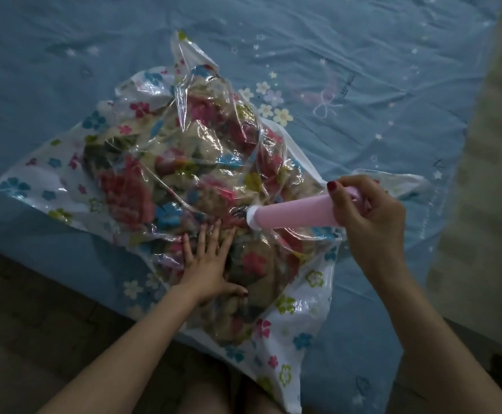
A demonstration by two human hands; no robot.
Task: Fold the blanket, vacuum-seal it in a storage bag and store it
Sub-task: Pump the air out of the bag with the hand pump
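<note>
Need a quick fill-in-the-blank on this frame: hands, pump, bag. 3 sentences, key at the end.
1. The left hand presses flat on the storage bag with its fingers ____.
2. The right hand grips the far end of the ____ hand pump, whose white tip meets the bag.
3. The flowered blanket lies ____ the clear bag, on the blue bed sheet.

Missing words: spread; pink; inside
</note>
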